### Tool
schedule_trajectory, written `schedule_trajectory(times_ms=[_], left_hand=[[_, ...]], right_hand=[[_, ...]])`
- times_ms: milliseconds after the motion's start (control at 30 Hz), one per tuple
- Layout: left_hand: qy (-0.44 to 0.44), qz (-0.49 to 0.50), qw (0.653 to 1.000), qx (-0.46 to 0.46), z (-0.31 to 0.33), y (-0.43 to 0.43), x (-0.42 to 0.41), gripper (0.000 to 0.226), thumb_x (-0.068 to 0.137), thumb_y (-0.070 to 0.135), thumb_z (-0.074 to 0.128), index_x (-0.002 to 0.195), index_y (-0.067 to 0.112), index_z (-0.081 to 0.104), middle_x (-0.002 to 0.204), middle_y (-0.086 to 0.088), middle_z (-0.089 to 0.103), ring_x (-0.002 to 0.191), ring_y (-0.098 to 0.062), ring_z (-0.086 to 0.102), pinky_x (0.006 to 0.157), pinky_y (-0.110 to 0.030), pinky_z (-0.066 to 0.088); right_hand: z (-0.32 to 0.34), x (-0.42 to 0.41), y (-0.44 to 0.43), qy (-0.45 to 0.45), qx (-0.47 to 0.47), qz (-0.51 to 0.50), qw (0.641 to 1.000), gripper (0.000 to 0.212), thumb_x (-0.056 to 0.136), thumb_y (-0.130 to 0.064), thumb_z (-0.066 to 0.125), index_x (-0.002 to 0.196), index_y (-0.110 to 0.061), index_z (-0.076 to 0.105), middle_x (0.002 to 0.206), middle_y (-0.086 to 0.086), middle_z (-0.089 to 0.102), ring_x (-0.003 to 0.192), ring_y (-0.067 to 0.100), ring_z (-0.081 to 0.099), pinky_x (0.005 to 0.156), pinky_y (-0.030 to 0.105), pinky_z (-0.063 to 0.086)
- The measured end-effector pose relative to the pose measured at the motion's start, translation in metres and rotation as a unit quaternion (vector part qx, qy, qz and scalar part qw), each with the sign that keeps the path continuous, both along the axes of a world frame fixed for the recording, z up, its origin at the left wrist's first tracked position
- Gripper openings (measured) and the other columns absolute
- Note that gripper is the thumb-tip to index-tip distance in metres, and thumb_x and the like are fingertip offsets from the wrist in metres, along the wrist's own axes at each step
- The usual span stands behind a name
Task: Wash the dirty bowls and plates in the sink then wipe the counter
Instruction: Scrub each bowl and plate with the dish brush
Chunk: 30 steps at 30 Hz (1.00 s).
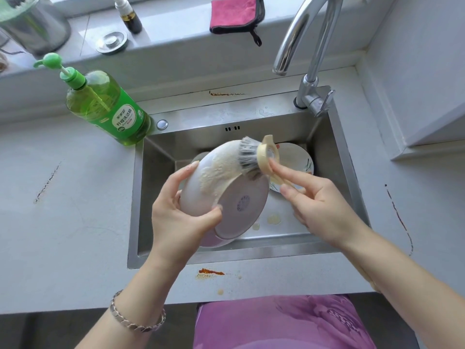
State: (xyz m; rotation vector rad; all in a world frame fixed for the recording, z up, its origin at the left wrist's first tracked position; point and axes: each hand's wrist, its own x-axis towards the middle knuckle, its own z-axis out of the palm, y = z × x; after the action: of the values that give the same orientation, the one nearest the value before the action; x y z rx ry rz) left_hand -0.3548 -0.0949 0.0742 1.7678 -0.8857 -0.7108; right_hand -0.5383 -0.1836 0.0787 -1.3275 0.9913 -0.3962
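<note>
Bowl (226, 195), white, tilted with its underside showing, held over the sink (348, 177); foam across its outer wall. Left hand (181, 217): grasping the bowl, thumb on the base, fingers round the rim. Right hand (319, 205): pinching the cream handle of a brush (247, 157), grey bristles pressed to the bowl's foamy side. Plate (299, 157), patterned, in the sink behind the brush. Soap bottle (108, 107), green, on the counter (63, 222) at the sink's far left corner. Tap (309, 46), chrome, far right corner. Cloth (234, 13), pink, on the ledge behind. Stain (210, 272), orange, on the counter just in front of the sink.
</note>
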Motion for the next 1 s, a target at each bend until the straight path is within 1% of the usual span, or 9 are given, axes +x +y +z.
schedule_trajectory(times_ms=[200,300,400,500,600,667,767,900,1000], left_hand=[[0.017,0.008,1.000,-0.001,-0.003,0.001,-0.002,0.065,0.049,0.011,0.076,0.101,0.045,0.057,0.099,0.014,0.066,0.082,-0.001,0.065,0.064,-0.013,0.052],[0.019,0.018,1.000,0.003,-0.006,-0.001,-0.003,0.064,0.050,0.011,0.075,0.101,0.045,0.057,0.096,0.018,0.066,0.080,0.000,0.065,0.064,-0.013,0.051],[0.025,0.038,0.999,-0.004,-0.005,-0.003,-0.001,0.065,0.048,0.014,0.077,0.099,0.049,0.058,0.107,0.005,0.067,0.082,-0.002,0.065,0.067,-0.014,0.051],[0.052,0.068,0.996,-0.029,-0.005,-0.004,0.000,0.064,0.042,0.029,0.078,0.097,0.057,0.059,0.114,-0.004,0.065,0.088,-0.010,0.066,0.070,-0.018,0.053],[0.107,0.100,0.988,-0.054,-0.008,-0.007,-0.007,0.065,0.043,0.028,0.076,0.102,0.049,0.058,0.114,-0.008,0.066,0.095,-0.017,0.067,0.076,-0.025,0.055],[0.140,0.116,0.981,-0.070,-0.009,-0.008,-0.016,0.066,0.044,0.026,0.076,0.105,0.043,0.057,0.108,-0.005,0.068,0.091,-0.014,0.068,0.077,-0.026,0.055],[0.173,0.119,0.974,-0.086,-0.010,-0.006,-0.027,0.067,0.044,0.025,0.075,0.107,0.039,0.055,0.087,0.009,0.072,0.081,-0.006,0.068,0.070,-0.020,0.053],[0.166,0.083,0.980,-0.064,-0.009,0.001,-0.026,0.069,0.047,0.026,0.076,0.110,0.039,0.053,0.091,0.004,0.072,0.085,-0.010,0.068,0.070,-0.023,0.054],[0.141,0.027,0.990,-0.012,-0.006,0.001,-0.008,0.072,0.045,0.030,0.080,0.112,0.029,0.053,0.108,-0.003,0.068,0.100,-0.018,0.067,0.080,-0.032,0.057]], right_hand=[[-0.022,-0.006,-0.015,0.035,0.055,-0.073,0.995,0.044,0.099,-0.005,0.037,0.137,-0.024,0.044,0.030,-0.022,0.037,0.029,0.001,0.017,0.029,0.010,0.018],[-0.016,0.001,-0.007,0.000,0.043,-0.051,0.998,0.044,0.098,-0.003,0.038,0.134,-0.028,0.044,0.032,-0.019,0.032,0.027,0.001,0.022,0.031,0.006,0.019],[-0.028,-0.003,-0.003,0.018,0.045,-0.071,0.996,0.047,0.096,-0.002,0.042,0.137,-0.024,0.040,0.034,-0.026,0.040,0.030,-0.005,0.038,0.033,0.006,0.027],[-0.053,-0.012,0.008,0.027,0.130,-0.145,0.980,0.058,0.090,-0.008,0.057,0.139,-0.033,0.040,0.048,-0.010,0.042,0.034,0.001,0.025,0.033,0.013,0.021],[-0.065,-0.007,0.021,-0.024,0.183,-0.202,0.962,0.069,0.081,-0.018,0.069,0.137,-0.042,0.037,0.059,0.004,0.048,0.037,0.005,0.022,0.034,0.016,0.021],[-0.063,0.003,0.023,-0.070,0.205,-0.213,0.953,0.078,0.073,-0.024,0.073,0.137,-0.045,0.034,0.055,-0.004,0.042,0.038,0.004,0.021,0.033,0.015,0.022],[-0.058,0.010,0.018,-0.121,0.229,-0.227,0.939,0.087,0.061,-0.029,0.073,0.136,-0.047,0.032,0.078,-0.003,0.058,0.039,0.003,0.023,0.033,0.014,0.022],[-0.055,0.001,0.014,-0.120,0.203,-0.197,0.952,0.074,0.063,-0.024,0.072,0.121,-0.055,0.038,0.071,-0.004,0.055,0.039,0.002,0.027,0.035,0.014,0.021],[-0.057,-0.013,0.008,-0.090,0.172,-0.159,0.968,0.082,0.064,-0.018,0.081,0.121,-0.058,0.039,0.079,0.003,0.055,0.041,0.003,0.028,0.037,0.016,0.021]])
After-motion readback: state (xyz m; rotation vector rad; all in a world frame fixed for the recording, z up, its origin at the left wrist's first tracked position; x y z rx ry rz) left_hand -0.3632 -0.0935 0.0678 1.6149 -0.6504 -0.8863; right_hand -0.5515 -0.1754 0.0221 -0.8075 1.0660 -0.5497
